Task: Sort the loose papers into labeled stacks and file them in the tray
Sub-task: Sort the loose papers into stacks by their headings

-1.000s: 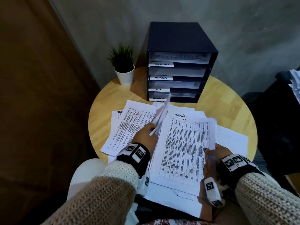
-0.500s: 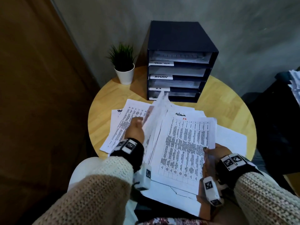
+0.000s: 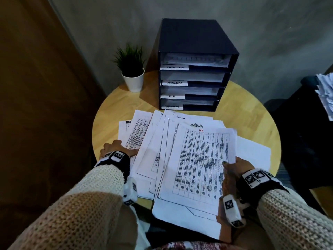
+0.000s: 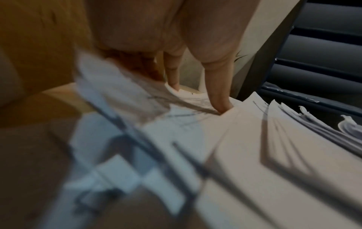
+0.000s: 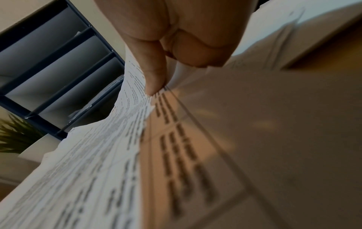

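White printed sheets lie fanned over the round table (image 3: 248, 112). My left hand (image 3: 115, 148) rests flat on the left pile (image 3: 138, 132), its straight fingers (image 4: 217, 93) pressing the top sheet down. My right hand (image 3: 234, 166) pinches the right edge of a raised stack. Its top sheet (image 3: 200, 165) is a printed table marked "HR" in red, and my thumb (image 5: 154, 80) lies on it. A sheet headed "Admin" (image 3: 196, 125) peeks out behind. The dark file tray (image 3: 196, 42) stands at the back with labelled slots, "ADMIN" (image 3: 174, 83) among them, and paper inside.
A small potted plant (image 3: 133, 69) stands left of the tray. A grey wall runs behind the table, and a brown panel (image 3: 36, 105) rises on the left. Dark furniture with a heap of papers (image 3: 324, 94) sits at the right. More sheets hang over the near table edge (image 3: 189, 219).
My left hand carried a lifted sheet to the left, laid it down, and now rests flat on the left pile. My right hand has kept its hold on the stack.
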